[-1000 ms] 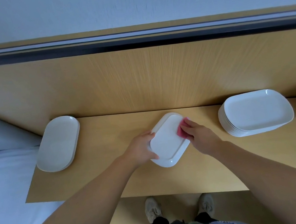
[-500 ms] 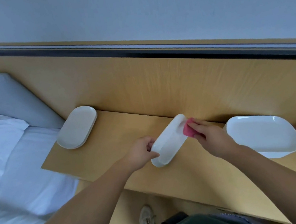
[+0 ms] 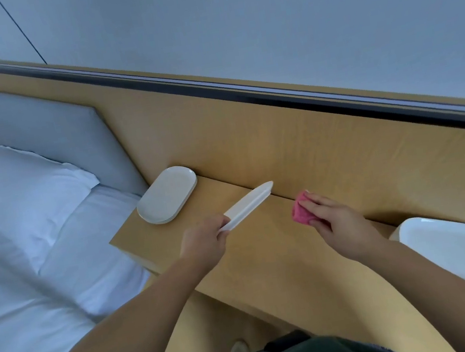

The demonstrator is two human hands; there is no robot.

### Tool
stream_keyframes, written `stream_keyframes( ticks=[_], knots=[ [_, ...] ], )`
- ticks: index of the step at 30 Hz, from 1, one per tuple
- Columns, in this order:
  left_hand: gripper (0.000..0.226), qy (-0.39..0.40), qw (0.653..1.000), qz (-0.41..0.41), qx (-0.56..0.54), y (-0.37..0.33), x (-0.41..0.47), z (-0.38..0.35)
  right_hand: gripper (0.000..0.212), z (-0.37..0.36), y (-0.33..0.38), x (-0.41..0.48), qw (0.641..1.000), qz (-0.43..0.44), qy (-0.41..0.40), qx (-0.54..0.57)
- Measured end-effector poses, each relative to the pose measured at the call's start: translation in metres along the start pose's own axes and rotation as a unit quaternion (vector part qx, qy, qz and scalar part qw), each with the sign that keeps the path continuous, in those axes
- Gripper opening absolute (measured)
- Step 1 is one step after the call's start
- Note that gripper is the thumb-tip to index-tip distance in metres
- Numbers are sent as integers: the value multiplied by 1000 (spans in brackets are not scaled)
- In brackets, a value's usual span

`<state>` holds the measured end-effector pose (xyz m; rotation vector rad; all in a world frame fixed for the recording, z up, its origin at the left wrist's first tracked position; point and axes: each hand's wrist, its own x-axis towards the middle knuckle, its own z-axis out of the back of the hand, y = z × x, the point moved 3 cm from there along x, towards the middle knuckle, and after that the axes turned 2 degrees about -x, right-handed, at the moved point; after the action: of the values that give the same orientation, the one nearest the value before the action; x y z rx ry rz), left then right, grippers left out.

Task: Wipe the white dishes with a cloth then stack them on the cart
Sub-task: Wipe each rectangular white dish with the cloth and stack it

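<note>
1. Light wooden bench (image 3: pixel 269 264): narrow; low stack of white oval dishes (image 3: pixel 167 193) sits at its far-left end beside the bed (image 3: pixel 31 299). A careless set-down could shove it off.
2. White oblong ceramic dish (image 3: pixel 249 203): in the air over bench, edge-on, w/ left hand (image 3: pixel 205 241) pinching one end only; may slip.
3. Pink folded cloth (image 3: pixel 302 210): gripped by right hand (image 3: pixel 338 217), apart from dish.

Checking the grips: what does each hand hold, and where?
The left hand grips the white dish by its near end; right hand holds the pink cloth under its fingers.
</note>
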<state>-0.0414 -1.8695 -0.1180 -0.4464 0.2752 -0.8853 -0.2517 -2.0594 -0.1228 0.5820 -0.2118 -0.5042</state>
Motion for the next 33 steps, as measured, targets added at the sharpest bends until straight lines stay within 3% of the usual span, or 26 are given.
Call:
stream_keyframes(
  ticks=[8, 23, 33],
  knots=[
    [21, -70, 995, -7, 68, 56, 19, 36, 48, -24, 41, 41, 1000, 20, 8, -18],
    [42, -22, 987, 21, 157, 153, 57, 52, 49, -76, 97, 88, 999, -13, 11, -40],
    [49, 75, 983, -13, 170, 178, 78, 36, 49, -100, 109, 96, 996, -62, 31, -59]
  ],
)
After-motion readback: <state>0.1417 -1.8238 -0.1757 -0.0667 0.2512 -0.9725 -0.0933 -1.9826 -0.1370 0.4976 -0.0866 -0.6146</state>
